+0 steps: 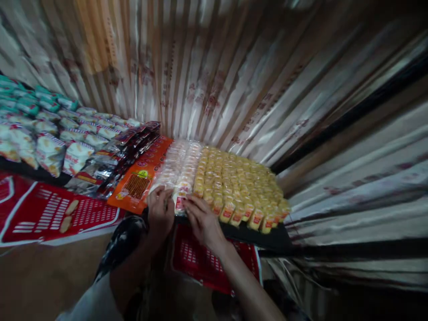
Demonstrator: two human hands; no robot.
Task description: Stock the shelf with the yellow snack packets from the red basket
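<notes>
Rows of clear-wrapped white snack packets [189, 163] lie in the middle of a dark shelf. At their front edge, a white packet with a red label [179, 203] faces me. My right hand [204, 220] has its fingertips closed against the right side of this packet. My left hand [161, 210] is at the front of the left white row, its fingers curled; what they grip is hidden. Right of my hands stand many small yellow packs with red-and-orange labels [239, 187]. Just left of my left hand lies an orange snack bag [136, 185] picturing brown sticks.
Farther left are dark shiny bags [125, 154], white snack bags [78, 154] and green packets [28, 100]. Red printed sheets [83, 214] hang below the shelf's black front edge [257, 236]. Pleated plastic-like sheeting [200, 67] rises behind, and a dark bar [354, 107] slants at right.
</notes>
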